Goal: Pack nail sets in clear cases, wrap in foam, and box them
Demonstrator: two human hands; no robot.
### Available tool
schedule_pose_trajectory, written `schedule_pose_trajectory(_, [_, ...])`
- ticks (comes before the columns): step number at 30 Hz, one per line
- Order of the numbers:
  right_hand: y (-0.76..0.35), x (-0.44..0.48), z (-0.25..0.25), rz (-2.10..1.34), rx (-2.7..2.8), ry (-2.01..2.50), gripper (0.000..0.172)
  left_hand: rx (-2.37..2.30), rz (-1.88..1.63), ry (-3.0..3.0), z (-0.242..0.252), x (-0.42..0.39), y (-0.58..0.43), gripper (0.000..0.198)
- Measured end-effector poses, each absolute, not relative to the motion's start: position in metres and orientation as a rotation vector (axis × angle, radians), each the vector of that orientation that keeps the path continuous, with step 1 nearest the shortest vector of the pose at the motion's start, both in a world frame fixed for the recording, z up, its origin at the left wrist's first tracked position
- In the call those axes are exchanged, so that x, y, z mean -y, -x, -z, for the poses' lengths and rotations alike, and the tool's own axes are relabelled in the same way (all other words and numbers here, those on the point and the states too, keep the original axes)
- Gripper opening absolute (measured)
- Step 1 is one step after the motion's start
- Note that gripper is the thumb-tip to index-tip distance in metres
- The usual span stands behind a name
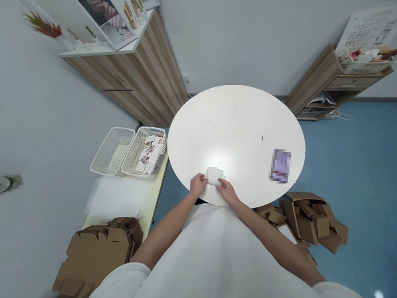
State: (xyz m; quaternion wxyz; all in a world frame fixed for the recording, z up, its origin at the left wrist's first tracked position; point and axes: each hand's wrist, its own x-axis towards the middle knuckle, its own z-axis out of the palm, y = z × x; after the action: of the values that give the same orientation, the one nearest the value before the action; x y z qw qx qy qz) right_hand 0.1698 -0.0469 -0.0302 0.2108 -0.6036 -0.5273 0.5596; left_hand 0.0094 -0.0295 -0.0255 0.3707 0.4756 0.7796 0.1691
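Observation:
A small white packet [214,175] lies on the near edge of a round white table [233,126]. My left hand [198,184] pinches the packet's left side with curled fingers. My right hand [226,189] grips its lower right corner, fingers closed on it. Both forearms reach in from below over my white top. What the packet contains is too small to make out.
A blurred purple item [280,165] lies on the table's right side. Two white mesh baskets [113,150], one with small cards [149,153], stand on a side table to the left. Flat cardboard [98,250] is stacked lower left, cardboard boxes [307,219] on the floor right.

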Motion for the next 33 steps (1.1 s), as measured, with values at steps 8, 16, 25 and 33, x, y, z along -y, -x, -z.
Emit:
schedule_pose_trajectory(8, [-0.152,0.042,0.022,-1.650,1.290,1.689,0.053,-1.988,-0.501,-1.173,0.029,0.033,-0.004,0.017])
schedule_pose_trajectory(16, [-0.086,0.005,0.012,-1.770,1.285,1.651,0.060,-2.007,-0.682,-1.021,0.022,0.013,0.053,0.023])
schedule_pose_trajectory(25, [0.005,-0.050,0.018,-1.734,1.511,1.662,0.063,-2.011,-0.732,-1.110,0.033,-0.021,0.138,0.035])
schedule_pose_trajectory(33, [0.037,-0.069,0.012,-1.655,1.527,1.742,0.065,-1.941,-0.725,-1.286,0.036,-0.045,0.166,0.039])
